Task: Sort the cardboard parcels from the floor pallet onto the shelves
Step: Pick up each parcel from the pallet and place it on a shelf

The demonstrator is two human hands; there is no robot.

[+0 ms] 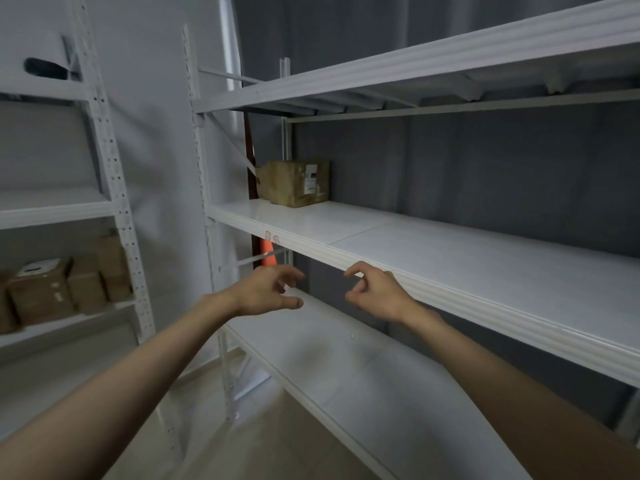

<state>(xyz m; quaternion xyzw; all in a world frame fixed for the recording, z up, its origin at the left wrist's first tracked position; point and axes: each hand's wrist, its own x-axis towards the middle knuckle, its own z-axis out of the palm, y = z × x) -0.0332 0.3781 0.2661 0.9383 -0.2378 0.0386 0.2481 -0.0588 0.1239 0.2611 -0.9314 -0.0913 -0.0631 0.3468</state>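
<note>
Both hands hold nothing: the left hand [266,289] and the right hand [372,292] are stretched forward with fingers loosely curled and thumbs out, a gap between them, in front of the middle shelf's front edge [450,289]. The right hand's fingertips lie close to that edge; whether they touch it I cannot tell

Around them stands a white metal rack with a top shelf [415,60], the white middle shelf [467,251] and a lower shelf [363,375] beneath the forearms. A perforated white upright [199,140] carries the rack's left end, and a thin diagonal brace crosses behind it. Something orange [268,252] shows just under the middle shelf at its left end, partly hidden by the brace. A grey wall lies behind the rack. Pale floor [277,427] shows at the bottom, between the racks

One cardboard parcel [294,183] sits at the far left back corner of the middle shelf, well apart from both hands. It is brown, somewhat crumpled, taped, with a white label on its front face

To the left a second white rack [114,188] holds several more brown boxes [62,289] on a lower shelf, side by side, one with a white label on top. A dark object [45,68] lies on that rack's upper shelf; it is too blurred to identify
</note>
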